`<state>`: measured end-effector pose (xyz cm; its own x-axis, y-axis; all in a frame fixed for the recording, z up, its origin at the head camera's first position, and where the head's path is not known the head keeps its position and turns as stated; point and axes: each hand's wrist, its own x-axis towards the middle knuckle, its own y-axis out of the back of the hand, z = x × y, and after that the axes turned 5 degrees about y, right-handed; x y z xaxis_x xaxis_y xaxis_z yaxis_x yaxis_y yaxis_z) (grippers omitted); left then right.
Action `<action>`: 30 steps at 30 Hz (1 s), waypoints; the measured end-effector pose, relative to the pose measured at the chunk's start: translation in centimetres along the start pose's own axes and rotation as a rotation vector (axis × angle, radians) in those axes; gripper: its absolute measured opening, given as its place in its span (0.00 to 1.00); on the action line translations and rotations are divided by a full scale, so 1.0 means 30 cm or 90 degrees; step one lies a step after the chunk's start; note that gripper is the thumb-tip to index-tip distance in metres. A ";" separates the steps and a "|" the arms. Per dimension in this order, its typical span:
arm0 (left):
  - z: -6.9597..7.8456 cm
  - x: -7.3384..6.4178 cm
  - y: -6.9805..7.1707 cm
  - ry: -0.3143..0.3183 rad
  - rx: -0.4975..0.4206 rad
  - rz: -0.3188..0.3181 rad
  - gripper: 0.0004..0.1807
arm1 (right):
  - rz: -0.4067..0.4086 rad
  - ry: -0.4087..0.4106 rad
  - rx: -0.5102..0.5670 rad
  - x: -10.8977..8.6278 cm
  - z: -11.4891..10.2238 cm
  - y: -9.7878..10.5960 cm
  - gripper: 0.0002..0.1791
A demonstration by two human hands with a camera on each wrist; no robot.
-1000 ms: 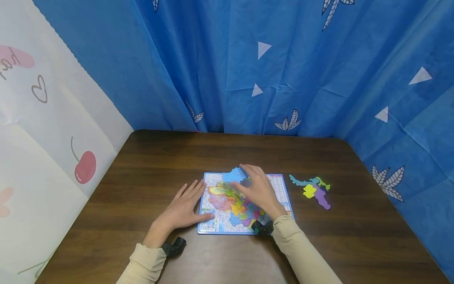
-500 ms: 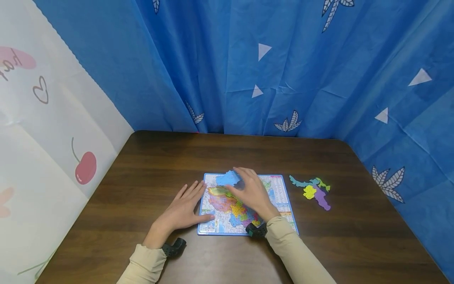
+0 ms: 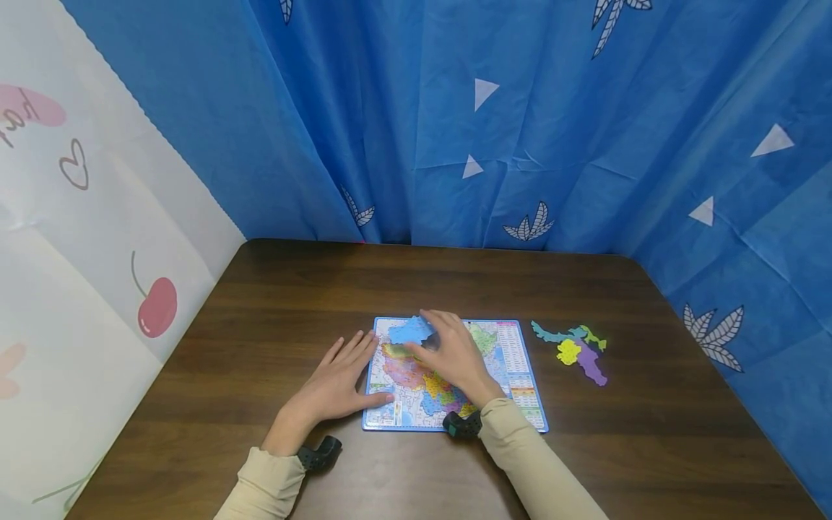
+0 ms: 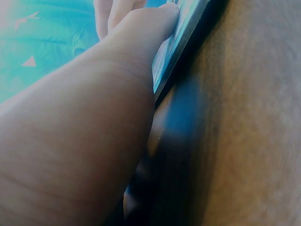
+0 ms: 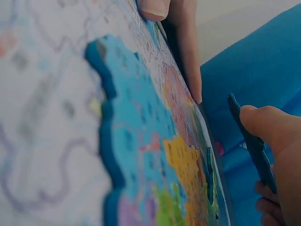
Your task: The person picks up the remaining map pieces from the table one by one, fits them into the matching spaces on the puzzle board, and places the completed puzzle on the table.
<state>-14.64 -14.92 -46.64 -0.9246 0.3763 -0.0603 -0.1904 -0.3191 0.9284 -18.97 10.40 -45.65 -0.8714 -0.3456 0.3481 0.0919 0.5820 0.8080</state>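
A map puzzle board [image 3: 523, 413] with a blue border lies on the table, its middle filled with coloured pieces. My right hand [image 3: 458, 357] pinches a light blue puzzle piece [image 3: 409, 331] between thumb and fingers over the board's upper left. In the right wrist view this blue piece [image 5: 254, 146] stands tilted, apart from the board. My left hand [image 3: 344, 379] lies spread at the board's left edge, fingertips on the border and thumb over the lower left corner. The left wrist view shows the left thumb [image 4: 160, 19] against the board's edge.
Right of the board lie several loose puzzle pieces: a teal one [image 3: 549, 333], a yellow one [image 3: 568, 352], a purple one [image 3: 590, 362] and a green one [image 3: 594, 337]. A blue curtain [image 3: 442, 144] hangs behind the brown table [image 3: 312, 289].
My right hand has moved left with the light blue piece, from the board's top middle to its upper left. My left hand has stayed in place.
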 end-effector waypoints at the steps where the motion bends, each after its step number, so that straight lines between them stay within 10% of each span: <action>1: 0.000 0.000 0.000 0.000 -0.001 0.000 0.61 | 0.000 0.002 0.000 0.001 0.000 -0.002 0.41; 30: 0.003 0.000 0.008 -0.002 -0.003 -0.006 0.60 | -0.039 0.006 0.018 -0.004 -0.010 -0.057 0.42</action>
<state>-14.67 -14.92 -46.40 -0.9213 0.3828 -0.0680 -0.2009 -0.3189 0.9262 -18.86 9.23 -46.93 -0.8703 -0.3880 0.3034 0.0250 0.5805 0.8139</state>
